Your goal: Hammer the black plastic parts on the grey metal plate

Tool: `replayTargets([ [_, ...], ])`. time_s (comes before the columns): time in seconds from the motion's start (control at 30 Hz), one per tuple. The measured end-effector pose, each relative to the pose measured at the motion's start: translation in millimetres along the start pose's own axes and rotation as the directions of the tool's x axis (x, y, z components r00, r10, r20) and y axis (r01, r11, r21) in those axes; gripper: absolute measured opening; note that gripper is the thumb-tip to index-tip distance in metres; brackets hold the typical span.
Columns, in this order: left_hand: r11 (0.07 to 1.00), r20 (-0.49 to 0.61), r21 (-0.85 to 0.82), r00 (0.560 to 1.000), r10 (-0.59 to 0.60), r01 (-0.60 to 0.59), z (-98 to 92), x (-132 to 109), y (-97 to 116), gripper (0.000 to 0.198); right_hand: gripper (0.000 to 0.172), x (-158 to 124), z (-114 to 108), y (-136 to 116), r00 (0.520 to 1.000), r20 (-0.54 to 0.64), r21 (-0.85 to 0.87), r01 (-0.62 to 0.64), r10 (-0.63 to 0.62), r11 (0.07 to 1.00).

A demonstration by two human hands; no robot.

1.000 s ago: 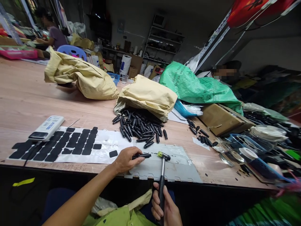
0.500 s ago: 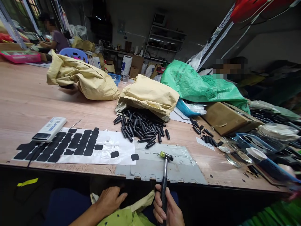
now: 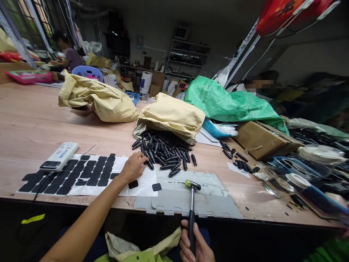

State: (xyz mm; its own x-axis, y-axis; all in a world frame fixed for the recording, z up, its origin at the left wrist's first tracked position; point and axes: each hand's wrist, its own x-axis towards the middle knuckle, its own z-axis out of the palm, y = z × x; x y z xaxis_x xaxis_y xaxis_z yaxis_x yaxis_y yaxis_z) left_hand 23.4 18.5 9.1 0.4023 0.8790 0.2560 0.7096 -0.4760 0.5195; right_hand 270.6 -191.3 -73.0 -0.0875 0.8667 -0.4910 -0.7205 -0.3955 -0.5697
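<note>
My left hand [image 3: 133, 167] reaches over the white sheet to the left edge of a pile of black tubular parts [image 3: 163, 153]. Its fingers are bent, with the tips against the parts at the edge; whether they grip one does not show. Below the table edge, my right hand [image 3: 195, 242] is closed around the black handle of a small hammer [image 3: 192, 198]. The hammer's head, with a yellow-green face, is up over the grey mat [image 3: 218, 202]. Black rounded-square stickers [image 3: 94, 171] cover much of the white sheet [image 3: 114, 191], and one loose sticker [image 3: 156, 187] is at its right edge.
A white electronic device [image 3: 61, 154] rests on the sheet's left part. Two beige sacks [image 3: 170, 112], a green sack [image 3: 218, 98] and a cardboard box [image 3: 261, 138] stand behind. Clear jars [image 3: 321, 156] crowd the right. Two other people sit further back.
My left hand has moved from my lap up and forward to the pile of black parts. My right hand still holds the hammer in nearly the same place. The view has shifted slightly.
</note>
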Motion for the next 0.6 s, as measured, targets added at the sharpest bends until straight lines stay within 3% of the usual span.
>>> replayTargets([
  [0.13,0.979,0.005,0.201,0.999,0.037,-0.037,6.1,15,-24,0.029,0.051,2,-3,-2,1.0,0.013,-0.021,-0.015,0.015,1.0],
  [0.33,0.971,0.024,0.239,0.999,0.025,-0.03,-1.2,3,-21,0.013,0.05,-2,4,-2,1.0,-0.011,-0.026,0.004,-0.004,1.0],
  [0.47,0.989,0.008,0.112,0.995,0.097,-0.097,8.5,-7,7,0.021,0.045,-8,14,-2,0.998,-0.062,-0.003,0.026,-0.026,1.0],
  [0.6,0.978,0.054,0.05,0.978,0.199,-0.202,36.6,-7,46,0.026,0.044,-11,22,-3,0.994,-0.101,-0.002,0.038,-0.038,0.999],
])
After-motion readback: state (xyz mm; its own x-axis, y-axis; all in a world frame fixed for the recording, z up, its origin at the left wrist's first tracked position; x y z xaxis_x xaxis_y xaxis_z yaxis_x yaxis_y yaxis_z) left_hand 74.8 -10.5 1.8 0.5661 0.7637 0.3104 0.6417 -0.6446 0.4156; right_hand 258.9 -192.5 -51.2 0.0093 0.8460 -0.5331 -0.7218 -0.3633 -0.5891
